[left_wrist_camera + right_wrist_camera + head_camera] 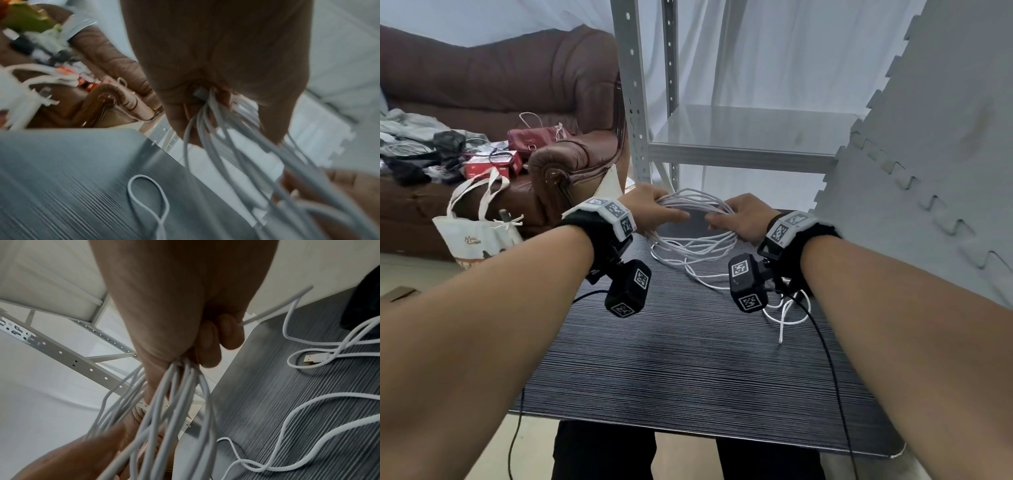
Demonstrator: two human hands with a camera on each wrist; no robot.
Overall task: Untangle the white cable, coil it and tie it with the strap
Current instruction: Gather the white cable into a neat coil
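A long white cable (697, 205) is gathered in several loops above the far end of the dark ribbed table (688, 370). My left hand (654, 209) grips the left side of the bundle (222, 123), fingers curled round the strands. My right hand (736, 216) grips the right side of the same bundle (174, 394). Loose cable (784, 308) trails on the table to the right, and its USB plug (314, 358) lies flat there in the right wrist view. Another loose loop (148, 194) lies on the table under the left hand. No strap is visible.
A grey metal shelving rack (640, 102) stands just beyond the table. Grey foam mats (928, 154) lean at the right. A brown sofa (482, 85) with clutter and a tote bag (479, 226) are at the left. Black sensor leads (832, 377) cross the table.
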